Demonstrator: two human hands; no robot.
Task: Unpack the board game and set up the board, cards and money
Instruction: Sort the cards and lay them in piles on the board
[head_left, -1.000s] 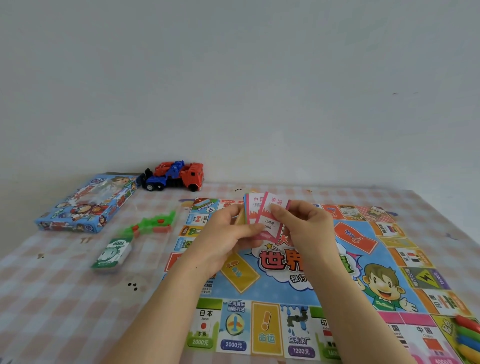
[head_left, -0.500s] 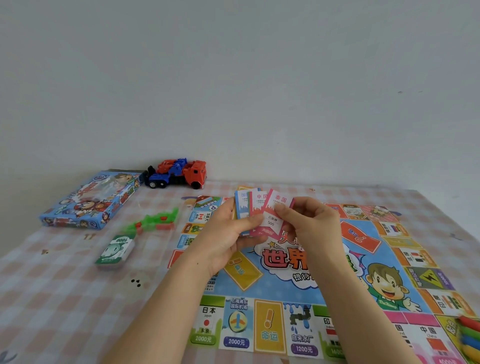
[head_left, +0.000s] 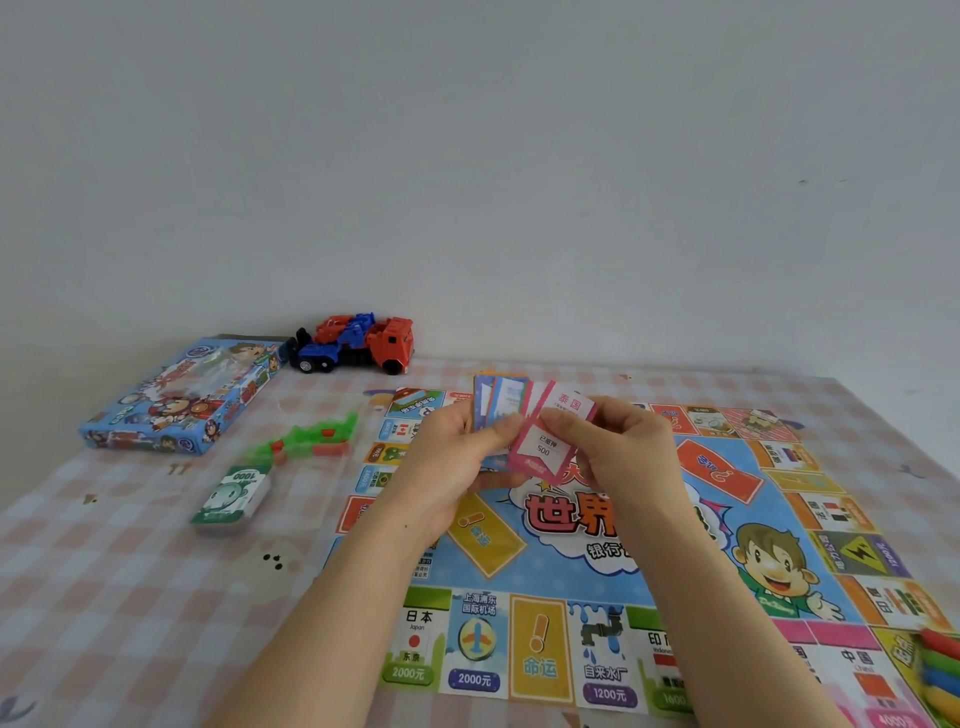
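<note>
The colourful game board (head_left: 582, 566) lies unfolded on the checked tablecloth. Above its middle my left hand (head_left: 452, 467) holds a fanned stack of property cards (head_left: 501, 410), blue ones behind. My right hand (head_left: 618, 447) pinches the front pink card (head_left: 545, 447), tilted to the right and marked 500. The green stack of play money (head_left: 231, 493) marked 1000 rests on the cloth left of the board. The blue game box (head_left: 182, 395) lies at the far left near the wall.
A red and blue toy truck (head_left: 358, 345) stands by the wall behind the box. Green and red plastic pieces (head_left: 317, 441) lie in a clear bag between the money and the board. Coloured pawns (head_left: 940, 670) sit at the board's near right corner.
The cards have fanned out wider: the blue ones now show behind, and my right hand has drawn the pink card rightward off the stack.
</note>
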